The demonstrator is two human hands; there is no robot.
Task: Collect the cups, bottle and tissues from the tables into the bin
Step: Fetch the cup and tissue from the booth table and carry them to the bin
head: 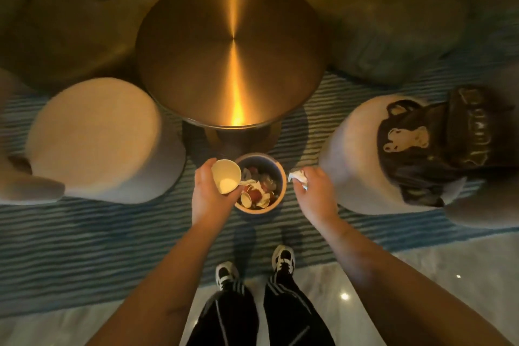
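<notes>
While the round brass table (233, 48) stands cleared, the left hand (209, 194) grips a paper cup (226, 176) and the right hand (316, 191) pinches a crumpled tissue (298, 177) over the near-full bin (281, 177); only these appear left.

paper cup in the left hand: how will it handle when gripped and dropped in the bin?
The paper cup looks empty and thin-walled, so probably very light and easy to crush. The left hand holds it tilted over the bin; it will likely land loosely on the cups already inside.
</notes>
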